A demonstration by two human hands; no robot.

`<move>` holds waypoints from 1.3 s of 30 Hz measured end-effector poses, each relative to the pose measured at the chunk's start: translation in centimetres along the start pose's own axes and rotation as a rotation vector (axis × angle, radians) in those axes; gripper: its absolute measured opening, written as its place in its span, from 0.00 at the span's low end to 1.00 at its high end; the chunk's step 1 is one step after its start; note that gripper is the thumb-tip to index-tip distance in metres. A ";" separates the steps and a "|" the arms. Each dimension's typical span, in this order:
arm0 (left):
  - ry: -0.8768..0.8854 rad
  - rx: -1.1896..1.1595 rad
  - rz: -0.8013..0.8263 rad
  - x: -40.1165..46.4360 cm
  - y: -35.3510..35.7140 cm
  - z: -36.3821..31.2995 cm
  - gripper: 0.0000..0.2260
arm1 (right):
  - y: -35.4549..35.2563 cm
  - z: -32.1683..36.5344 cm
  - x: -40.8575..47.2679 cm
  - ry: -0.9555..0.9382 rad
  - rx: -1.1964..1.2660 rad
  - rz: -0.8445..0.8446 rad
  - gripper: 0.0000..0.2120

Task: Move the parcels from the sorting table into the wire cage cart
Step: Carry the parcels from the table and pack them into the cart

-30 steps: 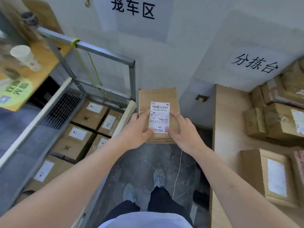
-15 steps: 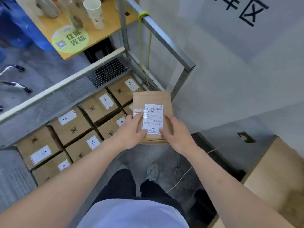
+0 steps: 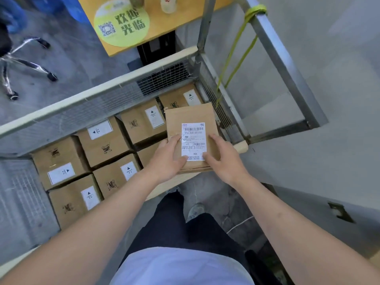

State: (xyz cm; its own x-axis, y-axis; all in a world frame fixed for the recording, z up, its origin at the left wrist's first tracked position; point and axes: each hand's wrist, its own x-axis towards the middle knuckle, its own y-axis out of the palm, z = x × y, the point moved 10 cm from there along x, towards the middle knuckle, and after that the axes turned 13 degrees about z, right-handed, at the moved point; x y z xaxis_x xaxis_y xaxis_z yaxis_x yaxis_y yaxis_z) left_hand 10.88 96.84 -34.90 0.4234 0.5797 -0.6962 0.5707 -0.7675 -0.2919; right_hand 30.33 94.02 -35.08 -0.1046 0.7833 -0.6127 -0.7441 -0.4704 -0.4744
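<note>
A flat brown cardboard parcel (image 3: 190, 117) with a white barcode label is held level between both hands over the near right corner of the wire cage cart (image 3: 115, 84). My left hand (image 3: 167, 159) grips its left near edge, thumb on top beside the label. My right hand (image 3: 223, 158) grips its right near edge, thumb on top as well. Several brown boxes (image 3: 102, 145) with white labels fill the cart floor below, packed side by side. The sorting table is out of view.
A metal frame (image 3: 287, 64) with a green cord (image 3: 236, 64) tied to it rises at the cart's right end against a grey wall. An orange table (image 3: 156, 27) with a round green sign stands beyond the cart. A chair's chrome base (image 3: 26, 62) sits far left.
I have turned left, away from the sorting table, and carried the parcel from beside the cart to above its near right corner. Both hands keep the same hold.
</note>
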 end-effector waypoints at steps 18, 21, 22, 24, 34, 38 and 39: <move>-0.041 -0.185 -0.064 23.8 -7.7 11.5 0.36 | 2.2 -2.6 25.7 0.109 0.161 0.028 0.38; -0.019 -0.189 -0.088 28.6 -7.3 12.5 0.36 | 1.9 -5.3 30.1 0.119 0.169 -0.006 0.39; -0.012 -0.195 -0.098 30.0 -7.1 12.7 0.36 | 1.8 -6.1 31.4 0.116 0.182 -0.012 0.39; -0.012 -0.209 -0.111 32.6 -6.5 12.9 0.36 | 1.3 -7.6 33.6 0.103 0.192 -0.029 0.39; 0.050 -0.247 -0.121 40.5 -3.1 13.2 0.41 | 0.1 -12.3 39.0 0.052 -0.145 -0.132 0.30; 0.113 -0.225 -0.165 40.8 -2.7 13.1 0.41 | 0.6 -12.2 39.6 -0.003 -0.380 -0.115 0.32; 0.124 -0.184 -0.179 40.6 -2.7 12.8 0.41 | 1.0 -12.0 39.6 -0.013 -0.445 -0.117 0.31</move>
State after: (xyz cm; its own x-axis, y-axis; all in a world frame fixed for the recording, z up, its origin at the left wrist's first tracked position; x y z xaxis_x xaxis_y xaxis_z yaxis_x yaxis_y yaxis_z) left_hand 17.51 118.92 -70.79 0.3807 0.7393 -0.5554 0.7576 -0.5938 -0.2711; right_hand 33.40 119.69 -67.44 -0.0472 0.8456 -0.5318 -0.3959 -0.5046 -0.7672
